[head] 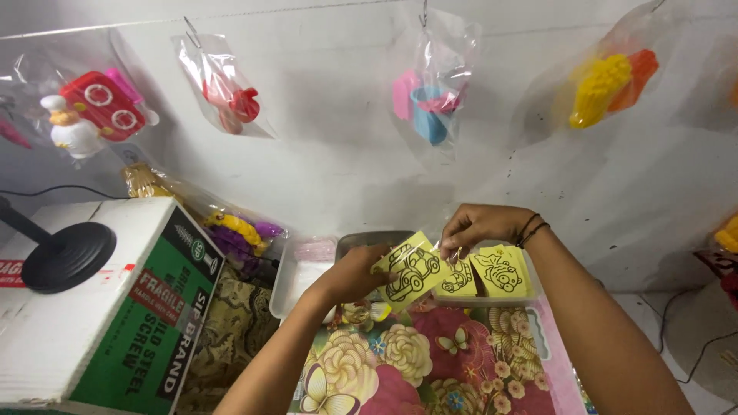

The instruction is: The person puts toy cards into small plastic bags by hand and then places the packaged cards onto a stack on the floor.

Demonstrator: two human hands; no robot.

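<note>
My left hand (355,273) holds a yellow card (410,270) with a black line drawing of a car, tilted up over a flowered tray. My right hand (480,225), with dark bands at the wrist, pinches at the card's upper right corner with closed fingertips. Below the hands, two more yellow drawing cards (501,270) lie in a clear shallow container (530,296).
A flowered tray (430,361) lies in front of me. A clear plastic box (296,273) stands left of the cards. A white and green cardboard box (115,307) with a black round stand (65,253) is at the left. Bagged plastic toys (434,92) hang on the wall.
</note>
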